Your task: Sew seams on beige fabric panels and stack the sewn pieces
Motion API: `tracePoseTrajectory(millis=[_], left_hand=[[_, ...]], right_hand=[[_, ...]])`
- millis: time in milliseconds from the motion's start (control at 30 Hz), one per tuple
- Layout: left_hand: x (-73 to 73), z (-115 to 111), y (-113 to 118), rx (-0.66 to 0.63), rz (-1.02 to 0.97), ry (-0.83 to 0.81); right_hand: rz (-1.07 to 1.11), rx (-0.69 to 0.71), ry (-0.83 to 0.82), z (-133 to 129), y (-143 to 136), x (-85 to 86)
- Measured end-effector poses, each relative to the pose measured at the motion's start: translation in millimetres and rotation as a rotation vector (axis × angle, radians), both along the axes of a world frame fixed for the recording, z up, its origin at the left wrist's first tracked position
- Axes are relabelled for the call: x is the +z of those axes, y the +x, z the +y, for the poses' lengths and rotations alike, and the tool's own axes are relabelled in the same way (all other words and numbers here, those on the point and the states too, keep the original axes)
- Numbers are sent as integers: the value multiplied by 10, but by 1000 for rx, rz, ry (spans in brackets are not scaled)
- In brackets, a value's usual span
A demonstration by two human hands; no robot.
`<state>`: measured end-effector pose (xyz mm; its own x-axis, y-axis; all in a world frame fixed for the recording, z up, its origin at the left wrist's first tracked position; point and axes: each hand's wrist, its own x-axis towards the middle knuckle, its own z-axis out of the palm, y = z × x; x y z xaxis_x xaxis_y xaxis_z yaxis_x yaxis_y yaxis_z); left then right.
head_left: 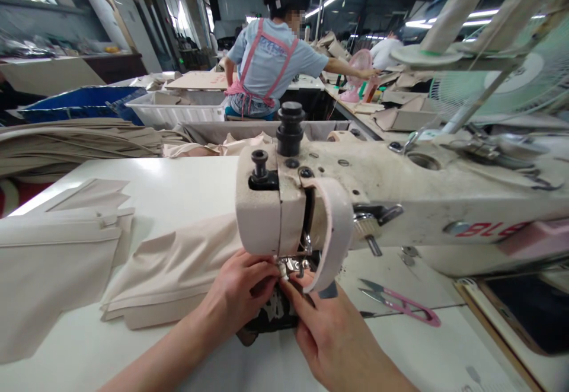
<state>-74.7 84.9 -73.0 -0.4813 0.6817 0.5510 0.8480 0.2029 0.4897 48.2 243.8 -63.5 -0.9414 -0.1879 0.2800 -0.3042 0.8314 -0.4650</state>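
Under the head of a white sewing machine (260, 214), both my hands meet at the metal presser foot (291, 264). My left hand (242, 282) is closed, thumb and fingertips pinched together just left of the foot. From the right, my right hand (326, 327) reaches in with its fingers drawn together and tips at the foot. Something small and pale shows between the fingertips, too small to name. A beige fabric piece (173, 264) lies creased on the table behind my left wrist and runs toward the machine head. A white curved guard (335, 232) partly hides my right fingers.
Pink-handled thread snips (404, 306) lie right of my right hand. Farther right is a dark phone (527, 309). More beige fabric pieces (53, 267) lie at left, with stacked strips (80, 146) behind. Beyond the machine, a co-worker (271, 60) sits near a white crate (178, 110).
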Motion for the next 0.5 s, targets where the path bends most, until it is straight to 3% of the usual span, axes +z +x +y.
tracePoseTrajectory(millis=[200,500], left_hand=[[-54,32,-17,-29,-9,2],[23,8,-26,-57,1,-40]], right_hand=[[28,-7,43,-18,17,-32],[62,-19,64,-36,4,-27]])
